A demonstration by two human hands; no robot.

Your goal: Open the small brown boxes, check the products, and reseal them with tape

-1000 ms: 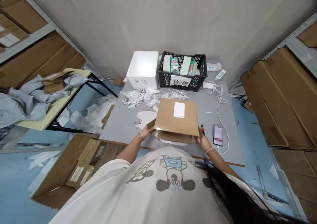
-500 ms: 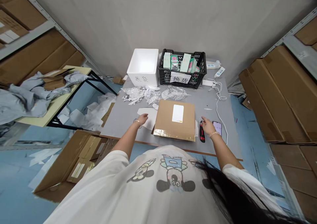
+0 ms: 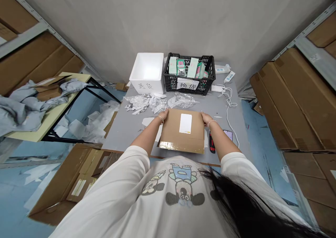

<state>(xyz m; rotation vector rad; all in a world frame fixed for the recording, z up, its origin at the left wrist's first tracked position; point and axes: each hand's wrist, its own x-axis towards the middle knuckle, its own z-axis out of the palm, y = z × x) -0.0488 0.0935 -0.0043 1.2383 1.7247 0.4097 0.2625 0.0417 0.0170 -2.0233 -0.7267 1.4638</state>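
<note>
**Figure.** The left hand point(image 3: 163, 116) and right hand point(image 3: 207, 119) are seen resting on the far corners of a flat corrugated cardboard box point(image 3: 170, 133), the hands being held apart. Whether either hand is clamped on the box cannot be told. The box lies near the front edge of a grey-topped worktable point(image 3: 118, 133); a white label point(image 3: 185, 123) is stuck on its top, and glossy packing tape point(image 3: 178, 145) runs along its near edge. A red-and-black utility knife point(image 3: 212, 143) and a smartphone point(image 3: 228, 135) are placed just right of the box, beside a white cable point(image 3: 232, 126). Crumpled foil wrap point(image 3: 141, 104) and clear bubble wrap point(image 3: 182, 100) are shown beyond it. At the far edge, a white foam box point(image 3: 147, 73) stands beside a black plastic crate point(image 3: 189, 73) holding boxed goods point(image 3: 193, 68).
</note>
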